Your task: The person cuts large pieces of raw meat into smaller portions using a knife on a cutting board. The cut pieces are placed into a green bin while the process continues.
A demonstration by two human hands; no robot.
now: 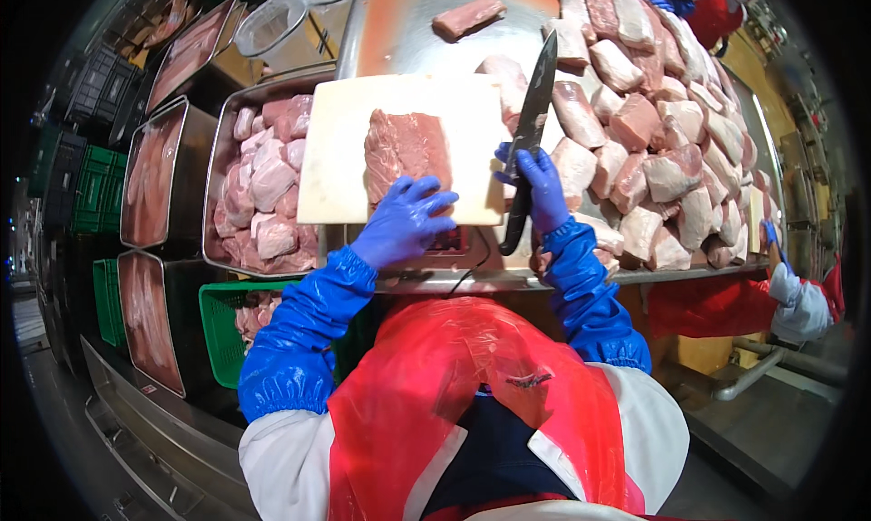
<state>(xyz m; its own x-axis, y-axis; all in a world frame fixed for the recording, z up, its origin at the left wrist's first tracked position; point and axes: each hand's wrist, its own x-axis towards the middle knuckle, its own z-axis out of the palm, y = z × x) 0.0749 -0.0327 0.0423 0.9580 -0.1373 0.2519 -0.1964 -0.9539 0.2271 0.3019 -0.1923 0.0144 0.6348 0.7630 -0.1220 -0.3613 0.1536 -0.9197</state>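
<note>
One slab of meat (pixel 407 147) on the board (pixel 339 149), probably soft and slippery, seems best held at its near end, where the left hand (pixel 406 218) lies spread; the right hand (pixel 544 190) grips a knife (pixel 533 108) beside the board.

The left hand (pixel 406 220) hides part of the near end of the pork slab (pixel 405 145) on the cutting board (pixel 336 158), and the right hand (pixel 544 187) covers part of the handle (pixel 515 220) of the knife (pixel 533 108). Just past the board's near edge, a red-lit display (pixel 447 241) is partly hidden, its readout too small to tell. The left blue sleeve (pixel 304 317) masks part of the green crate (pixel 217 326). The top edge crops the person in red (pixel 713 18) beyond the pile of pork pieces (pixel 671 172)
</note>
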